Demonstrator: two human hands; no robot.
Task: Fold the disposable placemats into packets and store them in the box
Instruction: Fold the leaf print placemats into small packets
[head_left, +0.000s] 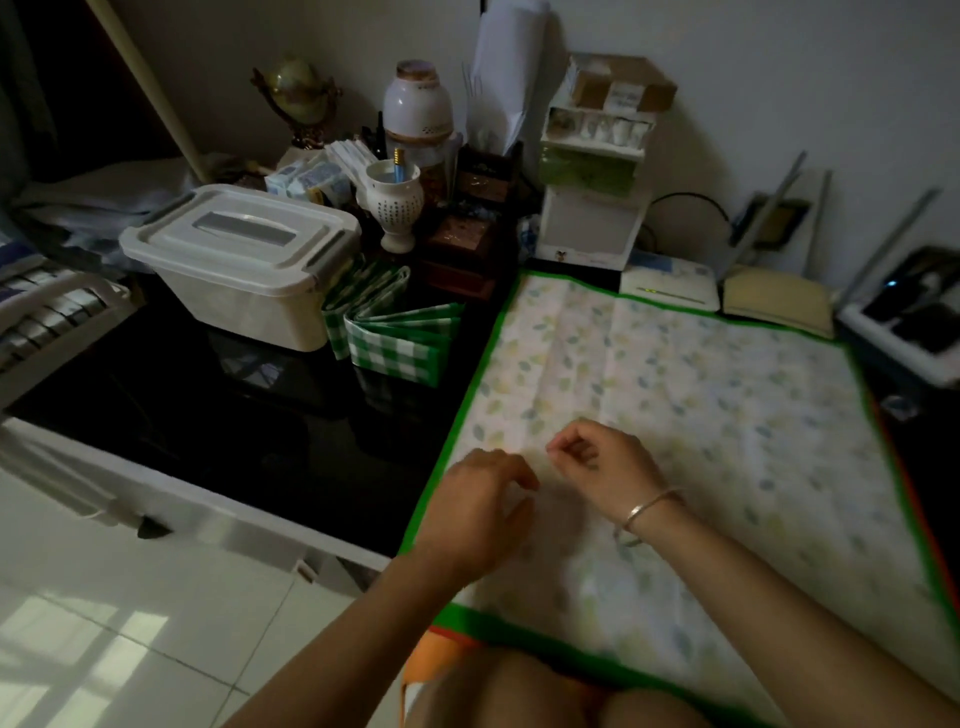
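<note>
A leaf-patterned placemat (675, 395) with a green border lies spread flat on the table's right part. Both hands hover over its near left area. My left hand (483, 504) is palm down with relaxed fingers, low over the mat or just touching it. My right hand (597, 462), with a bracelet on the wrist, has its fingers curled and thumb and forefinger close together; nothing shows between them. Folded green checked placemats (395, 338) stand fanned beside the white plastic box (239, 265), whose lid is closed.
A dark glossy tabletop (234, 415) stretches left of the mat. Behind it stand a white vase (395, 208), a jar, small wooden boxes (457, 249) and a white shelf unit (592, 176). A router (670, 286) and a tray sit at the back right. An orange edge shows under the mat.
</note>
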